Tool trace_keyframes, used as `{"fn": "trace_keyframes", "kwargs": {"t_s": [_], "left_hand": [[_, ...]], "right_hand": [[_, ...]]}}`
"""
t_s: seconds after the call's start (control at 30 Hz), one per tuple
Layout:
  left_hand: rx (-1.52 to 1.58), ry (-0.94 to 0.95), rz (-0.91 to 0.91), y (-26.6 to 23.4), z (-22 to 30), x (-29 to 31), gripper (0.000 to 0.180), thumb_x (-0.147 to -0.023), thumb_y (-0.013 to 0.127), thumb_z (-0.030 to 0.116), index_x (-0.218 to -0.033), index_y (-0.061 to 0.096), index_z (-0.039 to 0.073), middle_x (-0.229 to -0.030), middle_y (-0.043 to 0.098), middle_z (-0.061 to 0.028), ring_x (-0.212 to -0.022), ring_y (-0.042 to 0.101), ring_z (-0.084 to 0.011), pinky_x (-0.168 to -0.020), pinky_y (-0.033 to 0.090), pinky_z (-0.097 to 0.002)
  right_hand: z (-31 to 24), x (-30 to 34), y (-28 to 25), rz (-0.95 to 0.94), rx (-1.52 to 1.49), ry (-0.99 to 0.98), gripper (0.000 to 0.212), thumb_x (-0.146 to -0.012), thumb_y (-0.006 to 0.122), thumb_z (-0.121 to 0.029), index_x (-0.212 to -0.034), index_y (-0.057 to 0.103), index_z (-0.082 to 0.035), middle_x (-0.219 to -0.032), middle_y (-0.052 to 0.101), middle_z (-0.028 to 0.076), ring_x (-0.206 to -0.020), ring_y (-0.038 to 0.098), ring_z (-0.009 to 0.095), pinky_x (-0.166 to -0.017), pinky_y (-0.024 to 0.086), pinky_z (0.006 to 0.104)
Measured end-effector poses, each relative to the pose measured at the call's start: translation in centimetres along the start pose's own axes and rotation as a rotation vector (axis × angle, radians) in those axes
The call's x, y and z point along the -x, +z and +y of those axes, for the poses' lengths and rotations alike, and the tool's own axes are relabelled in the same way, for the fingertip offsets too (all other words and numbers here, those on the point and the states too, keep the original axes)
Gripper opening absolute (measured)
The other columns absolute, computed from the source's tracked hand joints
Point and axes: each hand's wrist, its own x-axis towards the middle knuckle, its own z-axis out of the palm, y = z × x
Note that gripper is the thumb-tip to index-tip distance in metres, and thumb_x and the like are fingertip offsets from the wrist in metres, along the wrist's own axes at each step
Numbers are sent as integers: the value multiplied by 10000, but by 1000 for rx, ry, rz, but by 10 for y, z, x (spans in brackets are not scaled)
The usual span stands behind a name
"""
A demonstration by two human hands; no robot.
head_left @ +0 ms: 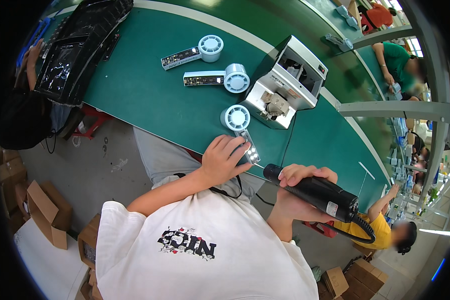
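Note:
My right hand [305,192] is wrapped round a black electric screwdriver [317,194] with a coiled cable at its back end. Its thin bit points left and reaches the lower end of a light-blue handheld fan [236,118]; whether it sits in a screw is too small to tell. My left hand [224,159] grips this fan's handle at the table edge, fingers across it. The handle's inside is exposed, with bright spots on it. Two more light-blue fans [236,78] [211,48] lie farther off, circuit boards showing in their handles.
Right of the fans stands a silver-and-black screw feeder machine [285,85] on the green table [145,90]. Black plastic-wrapped bins [67,65] occupy the far left, beside another person's hand [34,52]. Cardboard boxes [47,210] are on the floor. A co-worker in yellow [372,232] sits at right.

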Motion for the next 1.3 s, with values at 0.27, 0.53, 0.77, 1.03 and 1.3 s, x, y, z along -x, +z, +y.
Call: {"fn": "trace_keyframes", "kwargs": {"t_s": [0.27,0.53,0.77,1.03,1.3], "left_hand": [[-4,-3,-8,1,-1,1,519,-717,790,308,-1139,639,48,-1140,591,-104,-915,610,-298,-856,505,-434],[-4,10,9,2,0,1,477,-732,788,304,-1138,642,101,-1125,596,-97,-902,621,-307,-862,511,-438],[-27,25,17,3,0,2,453,-756,774,313,-1144,649,115,-1125,599,-98,-894,623,-314,-855,515,-442],[-39,51,59,5,-2,3,436,-763,770,305,-1134,662,103,-1125,603,-111,-875,620,-324,-813,528,-434],[-32,41,70,4,-1,3,442,-754,782,305,-1128,662,103,-1127,605,-110,-872,625,-333,-799,533,-428]], "right_hand": [[-1,1,1,-1,42,6,879,-854,441,-827,-1146,438,3,-733,590,188,-589,585,291,-585,503,427],[-2,1,0,-2,41,-10,882,-855,427,-831,-1144,438,2,-733,593,188,-589,583,292,-584,502,428],[-4,1,-4,2,-3,-4,881,-862,398,-832,-1135,443,4,-736,595,193,-594,585,299,-592,500,437],[-6,-2,-3,-7,-26,-9,891,-853,409,-839,-1142,442,3,-745,595,198,-596,583,304,-596,498,438],[-2,-4,-5,-13,-41,-2,908,-842,404,-853,-1144,444,3,-743,592,198,-589,577,301,-594,499,443]]}}
